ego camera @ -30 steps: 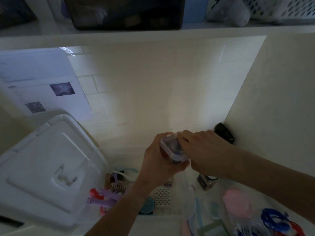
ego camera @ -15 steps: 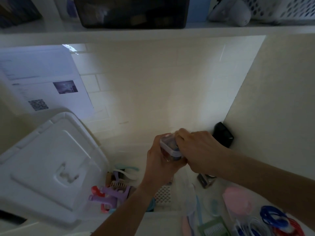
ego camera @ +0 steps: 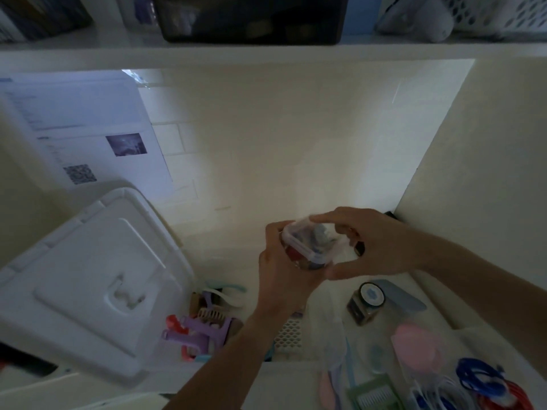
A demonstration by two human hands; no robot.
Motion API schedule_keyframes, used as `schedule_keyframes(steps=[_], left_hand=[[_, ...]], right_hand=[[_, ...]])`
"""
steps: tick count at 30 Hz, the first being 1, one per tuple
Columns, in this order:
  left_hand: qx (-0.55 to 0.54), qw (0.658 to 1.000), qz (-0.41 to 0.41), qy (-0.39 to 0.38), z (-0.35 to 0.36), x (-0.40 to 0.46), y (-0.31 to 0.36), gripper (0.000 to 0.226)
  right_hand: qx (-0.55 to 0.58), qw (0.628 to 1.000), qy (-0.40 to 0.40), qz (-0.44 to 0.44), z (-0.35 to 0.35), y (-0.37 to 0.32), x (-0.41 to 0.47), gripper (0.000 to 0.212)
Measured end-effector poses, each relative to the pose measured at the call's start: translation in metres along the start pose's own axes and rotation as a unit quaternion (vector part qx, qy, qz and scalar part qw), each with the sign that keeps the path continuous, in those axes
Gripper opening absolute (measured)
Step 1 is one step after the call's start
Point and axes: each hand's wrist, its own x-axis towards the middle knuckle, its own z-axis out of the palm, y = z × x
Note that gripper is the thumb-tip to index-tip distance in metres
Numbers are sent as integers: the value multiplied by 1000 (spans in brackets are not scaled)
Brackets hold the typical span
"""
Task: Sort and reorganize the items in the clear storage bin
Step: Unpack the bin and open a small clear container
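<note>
R hand (ego camera: pixel 373 244) now opened round small clear container (ego camera: pixel 310 247), L hand (ego camera: pixel 284 261) still gripping

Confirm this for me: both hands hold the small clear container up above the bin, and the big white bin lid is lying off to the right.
Not quite. The head view shows the white bin lid lying off to the left, not the right. The rest holds: the left hand and right hand both hold the small clear container above the bin.

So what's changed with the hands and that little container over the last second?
The right hand has opened up: it covered the small clear container's lid, now only fingertips touch its rim. The left hand still grips the container from below, above the clear bin.
</note>
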Motion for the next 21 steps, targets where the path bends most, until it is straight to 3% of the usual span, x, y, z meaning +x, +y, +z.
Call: schedule_keyframes(steps=[5,9,11,15,21], left_hand=[[-4,988,111,103,15,-2,13,72],[-29,979,159,122,19,-4,13,74],[-26,974,192,122,18,-4,12,77],[-42,970,214,108,15,0,7,96],[-48,967,230,100,14,-3,2,82]], right_hand=[[90,989,55,100,5,-3,9,124],[205,977,34,44,8,14,7,99],[240,970,19,15,6,16,5,100],[266,963,-20,-27,5,13,2,107],[251,966,-26,-49,10,7,2,91]])
